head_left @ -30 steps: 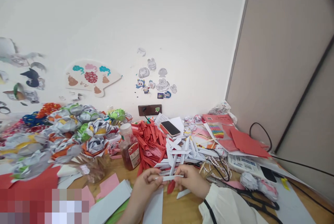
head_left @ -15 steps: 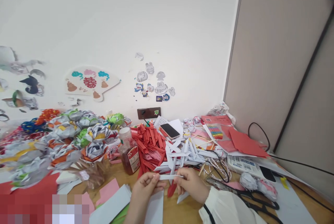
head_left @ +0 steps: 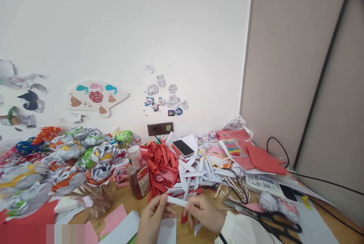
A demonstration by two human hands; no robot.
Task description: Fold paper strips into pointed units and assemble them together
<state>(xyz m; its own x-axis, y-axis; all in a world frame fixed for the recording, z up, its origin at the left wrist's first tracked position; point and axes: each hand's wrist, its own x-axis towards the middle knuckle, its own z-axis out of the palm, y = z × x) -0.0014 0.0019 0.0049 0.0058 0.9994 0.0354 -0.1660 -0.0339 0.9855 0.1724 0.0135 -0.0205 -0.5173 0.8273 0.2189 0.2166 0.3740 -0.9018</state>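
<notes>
Between my two hands stretches a narrow folded white paper strip [head_left: 176,201]. My left hand [head_left: 156,213] pinches its left end between thumb and forefinger. At the other end, my right hand [head_left: 203,212] grips it, the fingers curled and partly hidden. Just beyond them lies a pile of folded white paper strips [head_left: 196,172], beside a heap of folded red paper strips [head_left: 160,160]. A small red piece [head_left: 184,218] shows below my right hand. White paper sheets [head_left: 167,230] lie under and left of my left hand.
A bottle of dark red liquid [head_left: 138,177] stands left of the red heap. Large black-handled scissors [head_left: 270,219] lie right of my right sleeve. A phone [head_left: 183,147] rests behind the white strips. Crumpled paper flowers [head_left: 102,153] crowd the left side.
The white strip has tilted, its right end now lower than its left. Both hands still hold it. The whole view has shifted slightly, with the scene sitting lower in the picture.
</notes>
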